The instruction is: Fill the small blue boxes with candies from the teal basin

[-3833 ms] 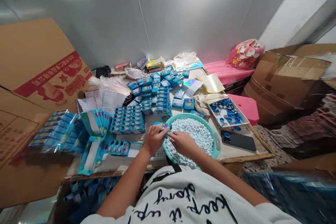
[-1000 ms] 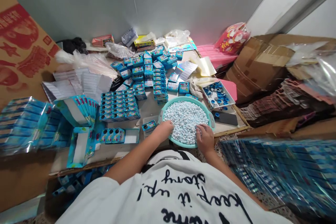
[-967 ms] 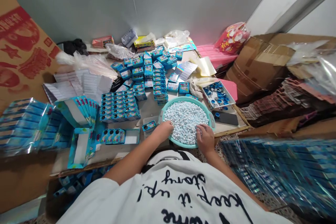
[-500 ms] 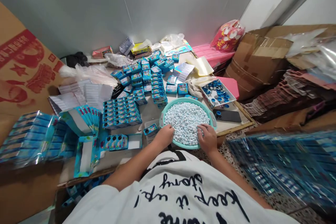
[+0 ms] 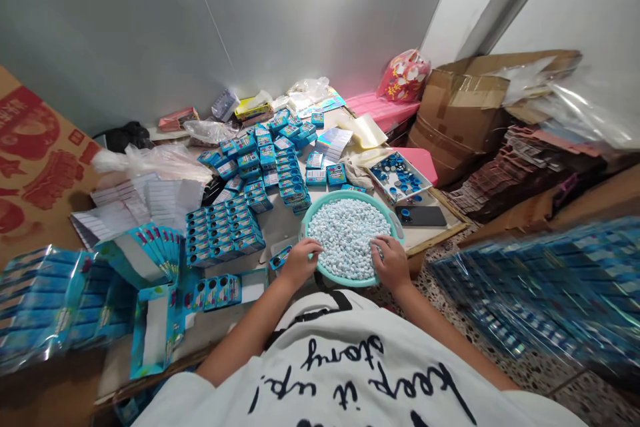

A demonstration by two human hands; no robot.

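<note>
A round turquoise basin (image 5: 327,197) with side handles is filled with small white and pale blue candies (image 5: 350,237). At its left rim is my left hand (image 5: 300,263), fingers bent together at the edge of the candies; anything in them is too small to make out. Over the right part of the candies, my right hand (image 5: 391,263) has its fingertips curled towards the thumb, and what they hold cannot be made out. A small blue box (image 5: 280,257) lies just left of my left hand, partly covered by it.
Small blue boxes (image 5: 223,230) stand in rows behind, with a loose pile beyond. A display carton (image 5: 255,283) sits left. On the right are a tray of blue caps (image 5: 400,177), a black phone (image 5: 425,216) and cardboard boxes (image 5: 455,120). Wrapped blue packs (image 5: 550,287) stand lower right.
The view has shifted, so the table scene sits further left. My left hand has drawn back slightly towards the basin's rim. My right hand stays over the candies.
</note>
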